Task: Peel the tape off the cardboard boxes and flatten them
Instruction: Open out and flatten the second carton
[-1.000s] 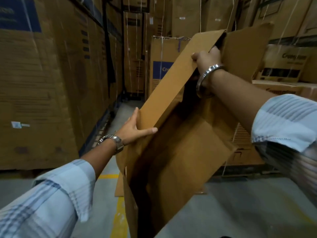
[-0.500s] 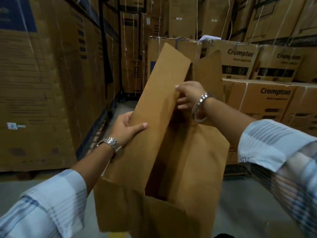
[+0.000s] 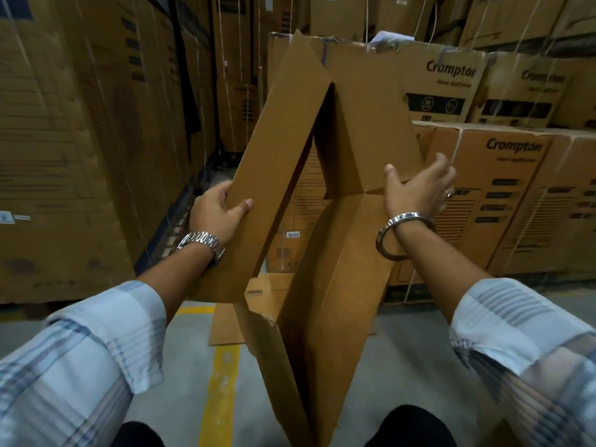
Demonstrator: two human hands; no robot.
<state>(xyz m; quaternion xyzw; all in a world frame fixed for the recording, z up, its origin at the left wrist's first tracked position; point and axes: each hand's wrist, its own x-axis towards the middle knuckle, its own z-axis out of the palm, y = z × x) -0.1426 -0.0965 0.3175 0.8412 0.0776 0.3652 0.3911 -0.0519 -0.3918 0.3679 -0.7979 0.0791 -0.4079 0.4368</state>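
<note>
Standing beside the person in a warehouse aisle. Opened cardboard box (image 3: 325,317) is upright in front of them, centre of view, its lower end down at 6 o'clock between their knees. Two long flaps rise from it and meet in a peak at 12 o'clock: left flap (image 3: 277,150), right flap (image 3: 364,133).

Left hand (image 3: 217,214), at 9 o'clock of the box, grips the outer edge of the left flap. Its thumb lies on the near face and the fingers wrap behind. Wristwatch (image 3: 201,241) on that wrist.

Right hand (image 3: 419,191), at 3 o'clock, is spread wide with loose fingers and holds nothing. Its thumb sits at the lower right corner of the right flap; contact cannot be confirmed. Steel bangle (image 3: 404,235) on that wrist.

Concrete floor (image 3: 403,350) carries a yellow line (image 3: 222,375) running toward 12 o'clock. A flat piece of cardboard (image 3: 225,324) lies across it, just behind the box.

Stacked cartons printed "Crompton" (image 3: 512,175) stand at 2 o'clock. Tall carton stacks (image 3: 64,156) fill 9 to 11 o'clock.
</note>
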